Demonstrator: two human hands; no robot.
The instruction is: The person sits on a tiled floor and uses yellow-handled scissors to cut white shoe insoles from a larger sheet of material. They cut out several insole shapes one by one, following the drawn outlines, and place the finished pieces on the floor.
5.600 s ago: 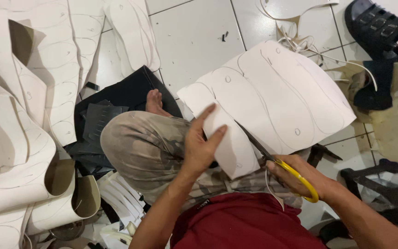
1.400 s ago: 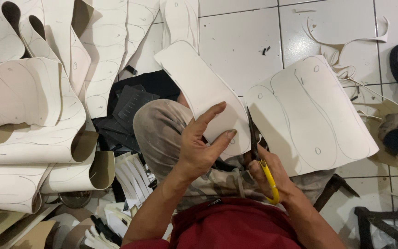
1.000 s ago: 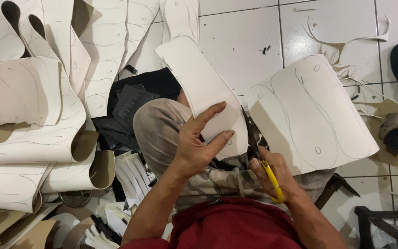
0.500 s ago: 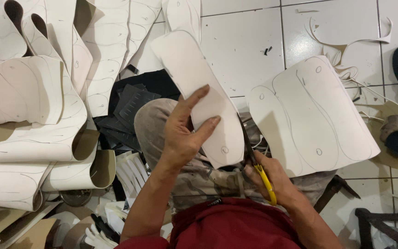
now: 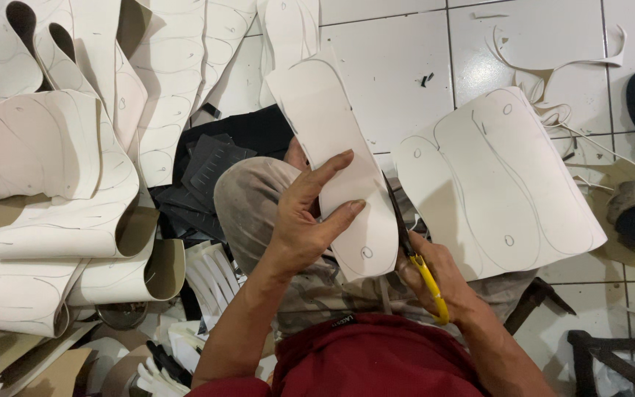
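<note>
Over the knee, the left hand (image 5: pixel 306 220) now holds the freed sole piece (image 5: pixel 339 154); the right hand (image 5: pixel 435 283) grips scissors (image 5: pixel 413 250) beside the sheet (image 5: pixel 501 184).

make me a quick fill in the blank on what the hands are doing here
1. The left hand holds a white sole-shaped cutout over the ____.
2. The right hand grips scissors with ____ handles.
3. The marked white sheet lies to the ____ of the scissors.
4. The floor is covered in white ____.

Missing words: knee; yellow; right; tiles
</note>
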